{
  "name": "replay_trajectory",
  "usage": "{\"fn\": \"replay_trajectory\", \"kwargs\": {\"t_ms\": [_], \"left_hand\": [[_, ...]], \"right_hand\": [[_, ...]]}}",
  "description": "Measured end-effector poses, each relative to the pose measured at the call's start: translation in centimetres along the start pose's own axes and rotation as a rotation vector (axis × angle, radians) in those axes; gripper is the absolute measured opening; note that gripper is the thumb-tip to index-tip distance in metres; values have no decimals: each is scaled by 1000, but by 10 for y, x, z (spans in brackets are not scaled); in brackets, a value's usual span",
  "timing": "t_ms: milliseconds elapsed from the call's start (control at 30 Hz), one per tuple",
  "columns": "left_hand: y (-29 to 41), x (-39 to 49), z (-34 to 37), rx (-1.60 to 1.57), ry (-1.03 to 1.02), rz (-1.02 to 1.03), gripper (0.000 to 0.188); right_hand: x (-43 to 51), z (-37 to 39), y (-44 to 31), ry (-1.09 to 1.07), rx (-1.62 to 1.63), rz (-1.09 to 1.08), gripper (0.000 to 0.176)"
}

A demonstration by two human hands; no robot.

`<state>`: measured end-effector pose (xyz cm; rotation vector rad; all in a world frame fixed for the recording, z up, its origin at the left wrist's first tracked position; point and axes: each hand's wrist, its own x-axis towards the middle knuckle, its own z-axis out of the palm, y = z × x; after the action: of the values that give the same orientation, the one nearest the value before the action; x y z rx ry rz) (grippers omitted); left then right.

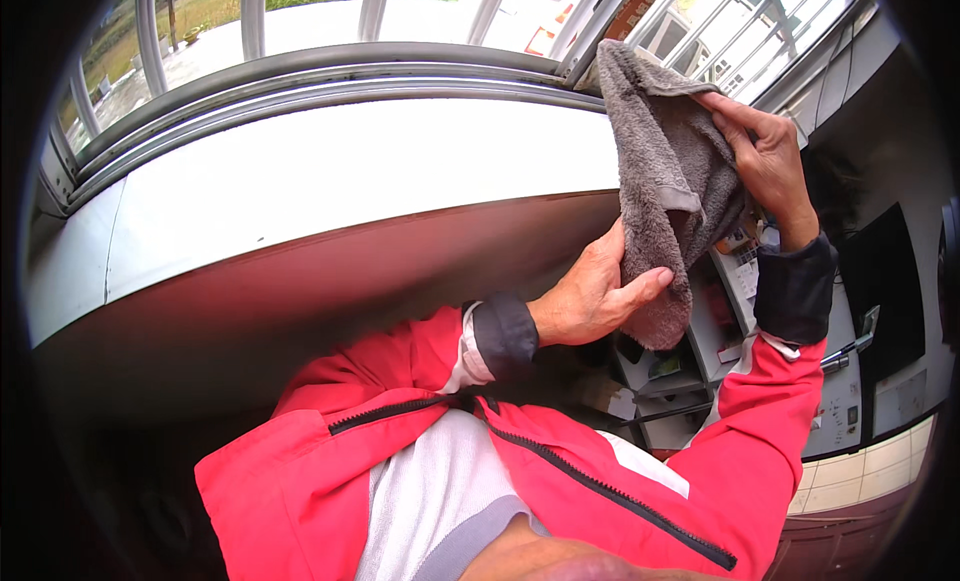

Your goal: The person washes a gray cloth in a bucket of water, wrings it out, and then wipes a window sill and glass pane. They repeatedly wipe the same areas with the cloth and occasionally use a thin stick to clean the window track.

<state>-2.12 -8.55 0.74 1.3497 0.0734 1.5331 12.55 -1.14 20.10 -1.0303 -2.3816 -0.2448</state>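
Note:
A grey-brown plush cleaning cloth (649,161) hangs between my two hands, partly folded, with a small pale tag on it. My left hand (592,288) grips its lower end, thumb on top and the fingers hidden behind the fabric. My right hand (772,150) pinches the upper right edge between thumb and fingers. The cloth is held up in front of the right end of a white windowsill (360,161), its top overlapping the window frame. Whether the cloth touches the sill or frame, I cannot tell.
A sliding-window track (322,75) runs behind the sill, with metal bars (253,18) beyond it. To the right stand open shelves (701,333) holding assorted items, and a desk (836,416) with a black mat. Tiled floor (885,461) shows at the lower right.

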Motion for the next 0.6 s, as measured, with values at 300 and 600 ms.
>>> {"fn": "replay_trajectory", "kwargs": {"t_ms": [300,600], "left_hand": [[4,3,5,-138,221,28,25],[15,-10,20,-149,306,137,24]], "right_hand": [[66,12,-50,-425,-638,-5,20],[84,43,-17,-570,91,-197,23]]}}
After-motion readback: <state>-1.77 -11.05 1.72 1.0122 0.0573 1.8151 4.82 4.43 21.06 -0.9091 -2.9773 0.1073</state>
